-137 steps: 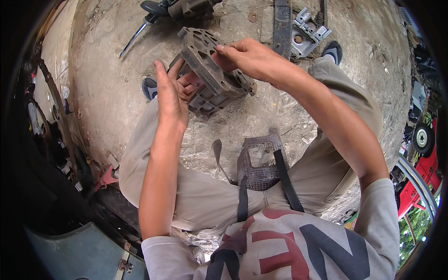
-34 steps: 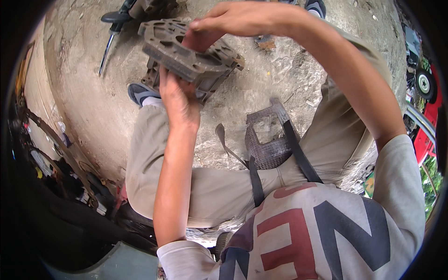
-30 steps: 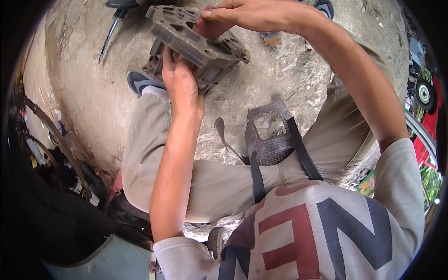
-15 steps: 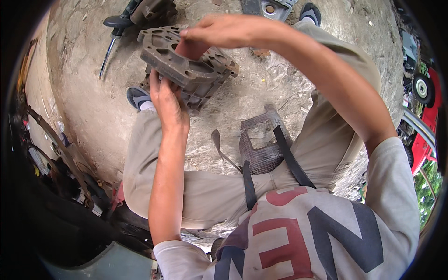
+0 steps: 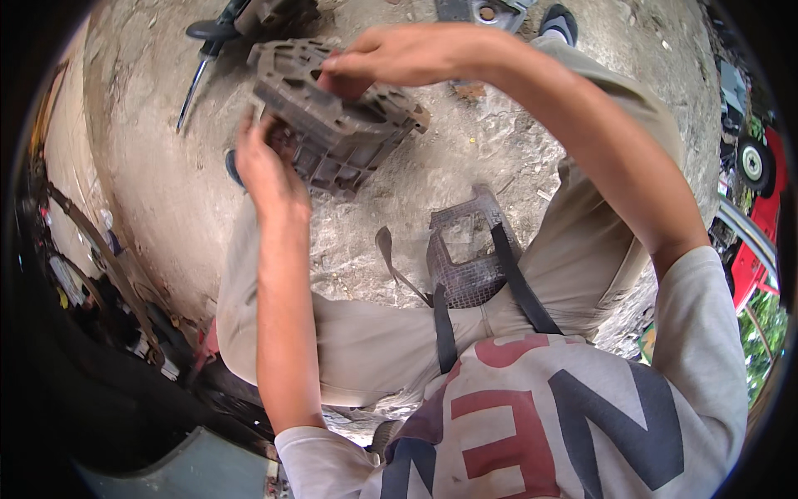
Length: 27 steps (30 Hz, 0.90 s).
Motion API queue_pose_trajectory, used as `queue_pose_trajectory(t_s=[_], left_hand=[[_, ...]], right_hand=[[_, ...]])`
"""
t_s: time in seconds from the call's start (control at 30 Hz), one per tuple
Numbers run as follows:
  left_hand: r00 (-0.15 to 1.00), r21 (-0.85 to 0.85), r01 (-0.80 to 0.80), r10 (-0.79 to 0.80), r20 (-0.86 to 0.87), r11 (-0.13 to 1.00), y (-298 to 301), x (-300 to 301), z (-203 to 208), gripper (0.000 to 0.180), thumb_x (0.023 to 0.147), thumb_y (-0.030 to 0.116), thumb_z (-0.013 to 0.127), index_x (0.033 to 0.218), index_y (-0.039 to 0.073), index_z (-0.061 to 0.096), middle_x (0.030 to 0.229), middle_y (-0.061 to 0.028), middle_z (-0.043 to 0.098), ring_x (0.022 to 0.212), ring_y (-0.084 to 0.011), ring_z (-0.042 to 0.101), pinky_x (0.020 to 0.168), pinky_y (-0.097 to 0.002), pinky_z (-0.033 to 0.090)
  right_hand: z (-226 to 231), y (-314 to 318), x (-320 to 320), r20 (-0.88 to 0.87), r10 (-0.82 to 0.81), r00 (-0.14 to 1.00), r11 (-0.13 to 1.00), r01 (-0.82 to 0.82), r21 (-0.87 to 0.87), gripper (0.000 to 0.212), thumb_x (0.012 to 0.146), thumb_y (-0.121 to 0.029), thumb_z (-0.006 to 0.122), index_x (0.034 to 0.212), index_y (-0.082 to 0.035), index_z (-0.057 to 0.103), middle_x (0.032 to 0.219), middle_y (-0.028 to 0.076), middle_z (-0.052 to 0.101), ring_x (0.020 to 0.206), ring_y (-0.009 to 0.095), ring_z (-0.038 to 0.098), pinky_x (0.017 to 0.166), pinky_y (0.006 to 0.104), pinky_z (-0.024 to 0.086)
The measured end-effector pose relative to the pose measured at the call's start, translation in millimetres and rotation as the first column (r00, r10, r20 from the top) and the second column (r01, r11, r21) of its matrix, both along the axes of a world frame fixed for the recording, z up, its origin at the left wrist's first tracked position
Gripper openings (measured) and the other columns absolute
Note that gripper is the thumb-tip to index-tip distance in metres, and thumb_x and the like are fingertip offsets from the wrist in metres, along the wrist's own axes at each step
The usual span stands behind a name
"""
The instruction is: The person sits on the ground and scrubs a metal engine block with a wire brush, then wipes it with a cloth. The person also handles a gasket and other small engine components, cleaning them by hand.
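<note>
A heavy, ribbed grey-brown cast-metal housing [image 5: 353, 154], with a flat flange full of holes on its upper side, stands tilted on the ground ahead of me. Over its top reaches my right hand [image 5: 370, 62], closed on the flange with the fingers dipping into an opening and partly hidden. Beside the housing's left side is my left hand [image 5: 273, 170], slightly blurred, its fingers stretched and apart. Whether its far fingers touch the casting cannot be made out.
A black strut with a shiny rod [image 5: 191, 96] lies at the upper left, by a dark metal part [image 5: 278, 12]. Another grey metal piece [image 5: 453, 10] lies at the top. Between my legs hangs a meshed pad with straps [image 5: 474, 287]. A red vehicle [image 5: 765, 187] is far right.
My left hand has come away from under the flange, moving left and slightly down with its fingers opening. The housing has tipped a little; my right hand keeps its hold.
</note>
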<state>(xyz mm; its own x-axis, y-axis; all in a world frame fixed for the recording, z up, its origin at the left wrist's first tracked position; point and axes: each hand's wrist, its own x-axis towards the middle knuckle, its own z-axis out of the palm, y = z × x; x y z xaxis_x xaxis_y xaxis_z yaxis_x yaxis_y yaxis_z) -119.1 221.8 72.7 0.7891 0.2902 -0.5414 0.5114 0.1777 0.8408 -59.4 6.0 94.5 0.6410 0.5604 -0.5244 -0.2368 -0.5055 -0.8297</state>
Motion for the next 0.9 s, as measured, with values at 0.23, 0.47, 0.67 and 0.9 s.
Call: queue_pose_trajectory(t_s=[0.23, 0.47, 0.67, 0.9], left_hand=[[0.922, 0.326, 0.093, -0.205, 0.329, 0.941, 9.6, 47.3, 57.5, 0.061, 0.103, 0.026, 0.057, 0.156, 0.003, 0.036, 0.140, -0.0142, 0.062, 0.131, -0.0233, 0.058, 0.115, -0.0483, 0.034], [0.559, 0.870, 0.006, -0.723, 0.407, 0.494, -34.5, 36.7, 48.1, 0.031, 0.100, 0.021, 0.058, 0.117, -0.004, 0.065, 0.114, -0.0220, 0.067, 0.107, -0.0376, 0.063, 0.094, -0.0447, 0.050], [0.681, 0.818, 0.117, -0.645, 0.346, 0.563, -31.0, 39.4, 30.9, 0.027, 0.099, 0.022, 0.057, 0.104, -0.003, 0.067, 0.105, -0.0230, 0.069, 0.103, -0.0402, 0.064, 0.092, -0.0512, 0.049], [0.716, 0.810, 0.020, -0.574, 0.398, 0.587, -42.9, 42.2, 20.6, 0.030, 0.100, 0.023, 0.051, 0.095, -0.002, 0.067, 0.101, -0.0227, 0.070, 0.101, -0.0398, 0.064, 0.091, -0.0524, 0.049]], right_hand=[[-0.1, 13.9, -4.4, 0.103, -0.001, 0.995, 0.971, 0.025, -0.238, 0.068, 0.105, -0.061, 0.045, 0.135, -0.003, 0.067, 0.128, 0.017, 0.071, 0.125, 0.028, 0.065, 0.111, 0.0391, 0.045], [-13.4, -7.7, 6.8, -0.039, -0.044, 0.998, 0.999, 0.044, -0.001, 0.066, 0.105, -0.059, 0.043, 0.138, -0.005, 0.064, 0.132, 0.017, 0.070, 0.136, 0.026, 0.057, 0.118, 0.0413, 0.039], [1.9, 15.0, -9.4, -0.008, -0.121, 0.993, 0.975, 0.117, -0.186, 0.067, 0.102, -0.055, 0.048, 0.137, 0.001, 0.063, 0.138, 0.019, 0.066, 0.136, 0.028, 0.057, 0.120, 0.0403, 0.034], [23.3, 29.8, -18.6, -0.086, -0.331, 0.940, 0.942, 0.323, -0.093, 0.045, 0.106, -0.032, 0.052, 0.130, 0.004, 0.063, 0.117, 0.013, 0.072, 0.113, 0.019, 0.065, 0.106, 0.0335, 0.046]])
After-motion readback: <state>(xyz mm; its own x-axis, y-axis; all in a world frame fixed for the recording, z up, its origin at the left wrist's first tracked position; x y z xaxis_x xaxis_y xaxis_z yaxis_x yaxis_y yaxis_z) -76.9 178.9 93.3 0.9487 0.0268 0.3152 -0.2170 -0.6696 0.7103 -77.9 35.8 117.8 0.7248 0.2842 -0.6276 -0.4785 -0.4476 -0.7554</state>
